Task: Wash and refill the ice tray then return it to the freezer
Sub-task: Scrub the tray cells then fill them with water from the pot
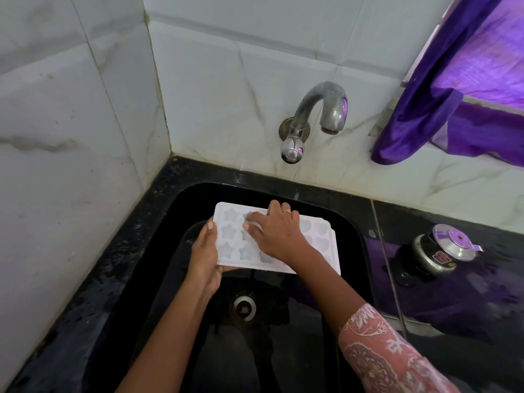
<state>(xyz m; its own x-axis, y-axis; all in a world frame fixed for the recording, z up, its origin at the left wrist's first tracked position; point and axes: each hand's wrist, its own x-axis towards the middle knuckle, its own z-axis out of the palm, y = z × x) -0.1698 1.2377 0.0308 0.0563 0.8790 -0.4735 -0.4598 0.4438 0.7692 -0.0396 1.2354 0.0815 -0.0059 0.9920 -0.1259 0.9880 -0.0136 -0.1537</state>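
While my left hand (205,255) grips the ice tray (323,246) over the sink (158,293) and my right hand (273,232) lies flat on it, pressing could tip it loose.

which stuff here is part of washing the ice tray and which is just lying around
Job in hand: ice tray, gripped at its end by the left hand, right hand pressing its cells; tap; sink.
Lying about: lidded pot; purple curtain.
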